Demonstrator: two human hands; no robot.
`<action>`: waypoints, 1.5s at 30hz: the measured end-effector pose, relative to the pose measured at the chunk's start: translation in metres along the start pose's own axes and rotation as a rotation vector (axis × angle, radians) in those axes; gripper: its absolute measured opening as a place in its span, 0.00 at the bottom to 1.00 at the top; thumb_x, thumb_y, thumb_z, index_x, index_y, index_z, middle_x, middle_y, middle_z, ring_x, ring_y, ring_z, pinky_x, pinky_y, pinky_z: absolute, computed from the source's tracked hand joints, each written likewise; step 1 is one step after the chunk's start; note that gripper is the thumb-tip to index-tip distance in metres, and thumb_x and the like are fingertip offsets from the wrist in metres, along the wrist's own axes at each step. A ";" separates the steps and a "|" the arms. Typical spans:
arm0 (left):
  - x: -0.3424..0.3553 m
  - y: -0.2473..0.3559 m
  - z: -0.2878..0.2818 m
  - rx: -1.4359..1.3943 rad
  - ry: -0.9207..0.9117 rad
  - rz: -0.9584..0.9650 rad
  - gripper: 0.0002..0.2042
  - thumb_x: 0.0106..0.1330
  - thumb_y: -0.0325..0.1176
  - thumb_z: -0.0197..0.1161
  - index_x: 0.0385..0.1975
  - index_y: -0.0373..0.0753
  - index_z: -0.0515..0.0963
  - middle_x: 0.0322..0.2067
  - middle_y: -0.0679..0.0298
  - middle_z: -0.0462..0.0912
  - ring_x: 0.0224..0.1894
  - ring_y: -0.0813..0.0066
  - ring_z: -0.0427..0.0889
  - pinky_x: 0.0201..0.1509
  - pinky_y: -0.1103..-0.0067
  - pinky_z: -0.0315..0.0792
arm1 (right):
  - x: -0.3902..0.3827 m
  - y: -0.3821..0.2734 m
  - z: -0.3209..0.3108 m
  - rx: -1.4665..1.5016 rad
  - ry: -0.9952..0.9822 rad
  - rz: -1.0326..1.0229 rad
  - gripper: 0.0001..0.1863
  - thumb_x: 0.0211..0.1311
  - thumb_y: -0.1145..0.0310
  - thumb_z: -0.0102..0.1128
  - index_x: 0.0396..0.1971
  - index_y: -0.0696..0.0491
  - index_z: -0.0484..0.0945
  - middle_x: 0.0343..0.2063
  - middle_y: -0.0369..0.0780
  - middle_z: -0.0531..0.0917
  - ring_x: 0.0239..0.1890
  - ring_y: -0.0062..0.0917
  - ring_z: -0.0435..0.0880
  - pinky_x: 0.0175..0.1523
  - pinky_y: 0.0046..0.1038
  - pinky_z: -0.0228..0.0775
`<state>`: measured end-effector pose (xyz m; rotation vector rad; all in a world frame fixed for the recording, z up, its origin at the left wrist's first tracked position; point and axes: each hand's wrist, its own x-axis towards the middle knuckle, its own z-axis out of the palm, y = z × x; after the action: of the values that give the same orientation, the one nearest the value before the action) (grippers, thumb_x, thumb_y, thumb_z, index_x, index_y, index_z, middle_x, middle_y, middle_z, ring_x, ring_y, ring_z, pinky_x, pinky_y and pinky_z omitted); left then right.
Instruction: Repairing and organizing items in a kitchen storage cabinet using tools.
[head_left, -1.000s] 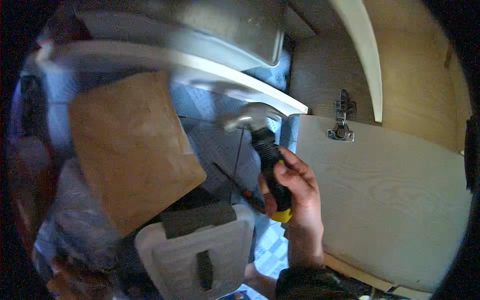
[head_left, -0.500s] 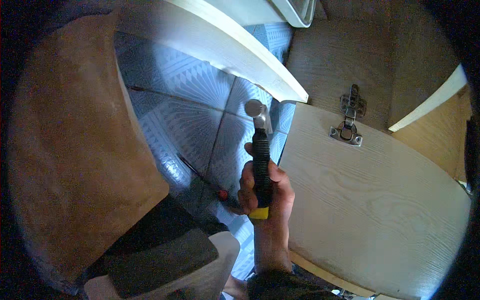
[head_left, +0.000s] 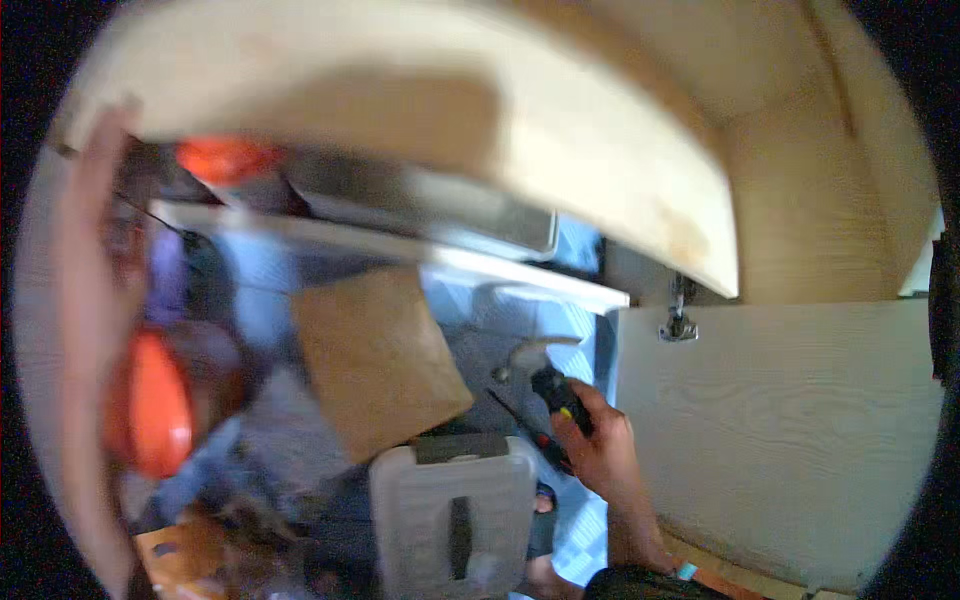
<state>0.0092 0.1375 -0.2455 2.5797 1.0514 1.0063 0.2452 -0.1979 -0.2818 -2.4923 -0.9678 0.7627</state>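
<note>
My right hand (head_left: pixel 600 440) is shut on a claw hammer (head_left: pixel 558 390) with a black and yellow grip and metal head, beside a pale cabinet panel (head_left: pixel 780 430). My left hand (head_left: pixel 108 165), smeared by motion, reaches up at the far left to the edge of a long cream board (head_left: pixel 620 150) spanning the top; whether its fingers grip it is unclear. Under the hammer a thin dark tool (head_left: pixel 510 408) with a red-marked handle lies on the tiles. A metal hinge (head_left: pixel 678 325) sits at the panel's top edge.
A brown cardboard sheet (head_left: pixel 370 350) lies left of the hammer, above a translucent lidded box (head_left: pixel 415 520). Blurred orange objects (head_left: pixel 160 400) are at the left. A tan wooden cabinet interior (head_left: pixel 800 220) is at top right, and a white rail (head_left: pixel 500 275) crosses behind the cardboard.
The view has swung, so the cream board now fills the top and orange objects show at left. My left arm has appeared, raised at the left. The hammer stays in my right hand.
</note>
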 end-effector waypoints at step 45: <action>-0.123 0.075 0.069 -0.475 -0.796 -0.687 0.15 0.49 0.34 0.56 0.37 0.38 0.78 0.37 0.54 0.79 0.40 0.63 0.79 0.45 0.75 0.71 | 0.057 0.105 0.001 0.669 -0.311 0.022 0.12 0.52 0.68 0.57 0.35 0.58 0.75 0.18 0.36 0.75 0.19 0.19 0.73 0.23 0.22 0.65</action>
<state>0.0312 0.0059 -0.3323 1.7299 1.1267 0.0180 0.3328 -0.2317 -0.3556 -1.8362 -0.6299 1.2635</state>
